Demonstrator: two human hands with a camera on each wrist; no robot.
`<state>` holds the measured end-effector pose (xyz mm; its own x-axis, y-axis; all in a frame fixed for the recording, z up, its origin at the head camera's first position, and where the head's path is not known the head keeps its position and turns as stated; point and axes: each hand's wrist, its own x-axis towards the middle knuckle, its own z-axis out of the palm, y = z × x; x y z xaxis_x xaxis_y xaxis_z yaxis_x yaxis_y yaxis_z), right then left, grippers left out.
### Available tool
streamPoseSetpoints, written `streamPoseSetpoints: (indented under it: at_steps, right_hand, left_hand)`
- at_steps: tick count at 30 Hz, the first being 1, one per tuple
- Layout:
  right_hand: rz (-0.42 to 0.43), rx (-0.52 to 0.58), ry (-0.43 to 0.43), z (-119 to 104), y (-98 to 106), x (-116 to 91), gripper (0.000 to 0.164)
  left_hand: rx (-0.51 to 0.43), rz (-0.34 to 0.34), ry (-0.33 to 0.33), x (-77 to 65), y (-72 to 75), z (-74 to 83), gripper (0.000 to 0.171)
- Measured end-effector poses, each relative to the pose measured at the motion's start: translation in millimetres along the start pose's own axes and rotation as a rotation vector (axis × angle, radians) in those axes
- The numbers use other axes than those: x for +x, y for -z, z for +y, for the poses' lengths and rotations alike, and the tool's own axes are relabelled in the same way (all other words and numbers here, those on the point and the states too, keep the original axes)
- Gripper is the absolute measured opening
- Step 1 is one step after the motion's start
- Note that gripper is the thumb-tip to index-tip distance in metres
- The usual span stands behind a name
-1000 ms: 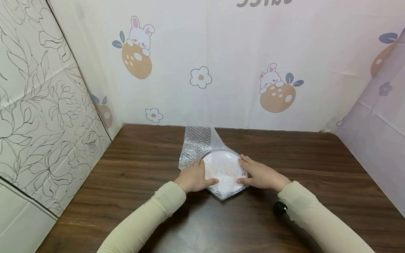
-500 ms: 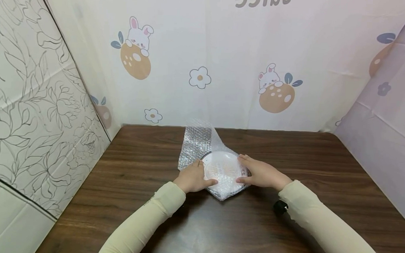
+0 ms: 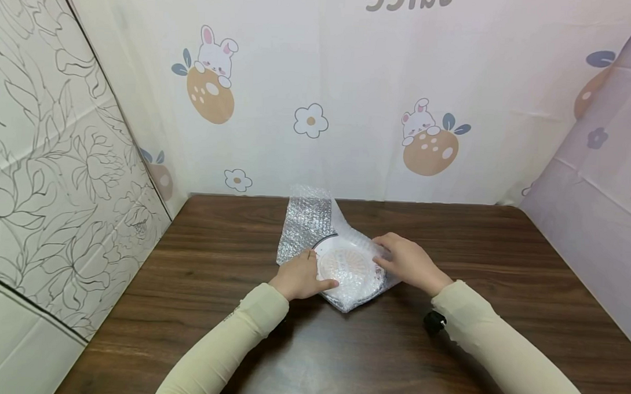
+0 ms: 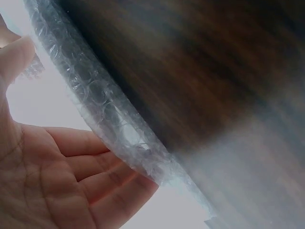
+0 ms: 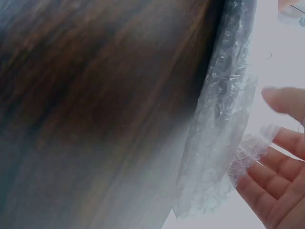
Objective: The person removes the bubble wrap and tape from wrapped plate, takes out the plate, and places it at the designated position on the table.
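Observation:
A round white plate (image 3: 347,265) with a dark rim and a faint orange pattern lies on the table, partly covered by clear bubble wrap (image 3: 306,220). At its left side my left hand (image 3: 299,277) rests, thumb over the top and the other fingers along the edge. The left wrist view shows those fingers (image 4: 105,176) nearly straight against the wrapped edge. My right hand (image 3: 409,261) touches the wrap at the plate's upper right. In the right wrist view its fingertips (image 5: 259,160) are behind a strip of wrap, with the thumb (image 5: 286,101) held apart.
The dark wooden table (image 3: 230,234) meets a patterned cloth backdrop (image 3: 362,59) behind. A floral panel (image 3: 77,154) stands at left and another cloth (image 3: 603,189) at right. Past the plate, a loose tail of wrap reaches the table's back edge.
My right hand has shifted slightly outward from the plate's right rim, and the wrap there has risen and spread to the right. The left hand stays almost in place.

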<state>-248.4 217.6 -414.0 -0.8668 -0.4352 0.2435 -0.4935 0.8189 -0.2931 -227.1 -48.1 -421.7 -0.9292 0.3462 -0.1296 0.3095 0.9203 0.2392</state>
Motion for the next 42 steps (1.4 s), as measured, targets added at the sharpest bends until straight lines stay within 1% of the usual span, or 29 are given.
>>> streamPoseSetpoints:
  at_steps: [5,9,16,25,30,34,42]
  right_hand:
    - [0.102,0.002,-0.016,1.4,-0.5,1.4,0.015]
    - [0.147,0.008,-0.027,2.5,1.8,2.7,0.006]
    - [0.177,0.023,-0.033,5.6,6.5,5.2,0.005]
    - [0.203,0.015,-0.042,13.1,10.0,10.3,0.006]
    - [0.212,0.032,-0.065,15.7,12.4,13.5,0.008]
    - [0.204,0.044,-0.093,19.1,14.0,15.5,0.01]
    - [0.178,0.043,-0.157,33.2,15.2,20.1,0.012]
  left_hand:
    - [-0.003,0.005,-0.004,-0.9,0.1,0.1,0.103]
    - [-0.004,0.015,-0.009,-1.1,-0.1,-0.1,0.103]
    - [-0.011,0.028,-0.018,-1.6,0.0,-0.4,0.103]
    - [-0.007,0.022,-0.023,-1.0,-0.2,-0.6,0.102]
    - [0.0,0.021,-0.025,-0.1,-0.7,-0.8,0.102]
    - [0.002,0.021,-0.023,0.7,-0.7,-0.7,0.102]
    - [-0.002,0.011,-0.016,-0.4,-0.3,-0.3,0.102]
